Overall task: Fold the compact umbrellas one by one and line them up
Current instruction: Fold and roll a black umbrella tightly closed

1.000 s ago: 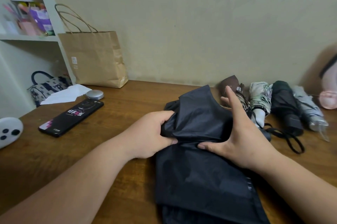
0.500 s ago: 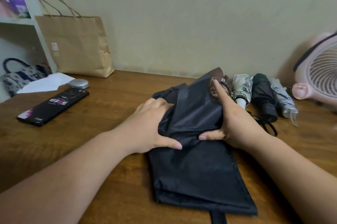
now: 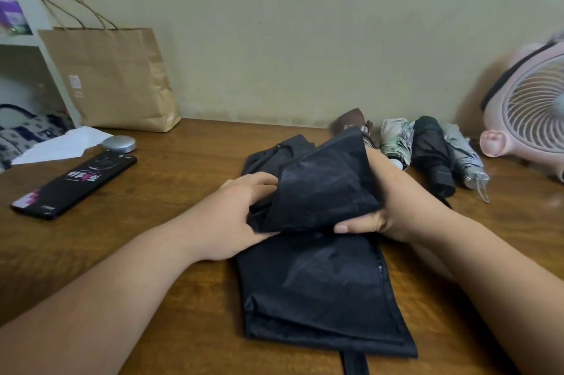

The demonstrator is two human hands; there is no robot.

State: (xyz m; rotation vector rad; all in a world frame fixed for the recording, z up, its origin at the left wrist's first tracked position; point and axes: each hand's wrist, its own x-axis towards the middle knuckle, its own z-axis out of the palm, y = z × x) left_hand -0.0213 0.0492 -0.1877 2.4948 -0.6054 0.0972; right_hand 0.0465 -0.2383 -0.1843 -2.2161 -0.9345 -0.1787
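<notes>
Black umbrella (image 3: pixel 320 289) lies flat mid-desk (image 3: pixel 171 252), handle end toward the camera, its far flap lifted and folded back

Left hand (image 3: pixel 232 216) at the umbrella's left edge, fingers curled into the fabric, tips hidden under the flap. Right hand (image 3: pixel 393 200) at its right edge grips the raised flap, thumb in front, fingers hidden behind the cloth

Right of the black umbrella, four folded ones in a row by the wall: brown umbrella (image 3: pixel 349 120) half hidden behind the flap, white patterned umbrella (image 3: pixel 395 139) partly covered by the right hand, dark umbrella (image 3: pixel 432 158), grey umbrella (image 3: pixel 464 158). Further right, pink fan (image 3: pixel 531 124), cut off by the frame

Left of the black umbrella: phone (image 3: pixel 76 184) with pink-white characters on the back, unreadable; silver disc (image 3: pixel 119 143) and white paper (image 3: pixel 61 147) behind it; paper bag (image 3: pixel 116 81) against the wall, small white label, too small to read. Far left, shelf (image 3: pixel 24 39) and patterned bag (image 3: pixel 21 133), both cut off and blurred

Strap (image 3: pixel 354 362) at the umbrella's near end runs out of frame; handle not visible
</notes>
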